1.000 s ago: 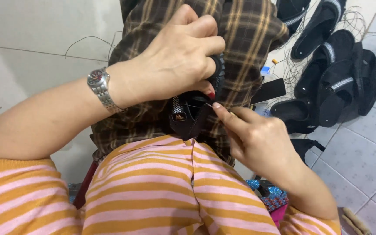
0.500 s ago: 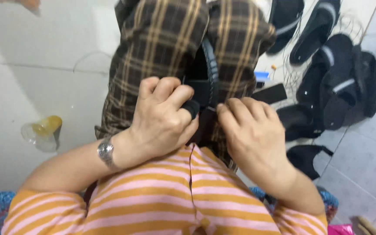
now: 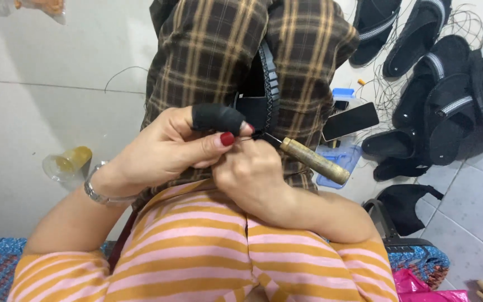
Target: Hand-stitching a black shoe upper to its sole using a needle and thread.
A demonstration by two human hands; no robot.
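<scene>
A black sandal strap [image 3: 266, 84] is pinched by the left hand [image 3: 180, 148]; an awl [image 3: 308, 159] is gripped by the right hand [image 3: 252, 176]. Stitching appears unfinished; finished-looking sandals [image 3: 443, 106] lie at two o'clock.

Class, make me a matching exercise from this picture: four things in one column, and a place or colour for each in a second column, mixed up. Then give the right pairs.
Things
1. Awl
2. Finger cover
3. Phone
4. Cup

Places or colours
A. Yellowish, lying on the floor at the left
B. Black, on the left hand's index finger
C. Dark screen up, on the floor beside the sandals
D. Wooden handle, held in the right hand

Pairs: 1-D, 2-B, 3-C, 4-A
</scene>
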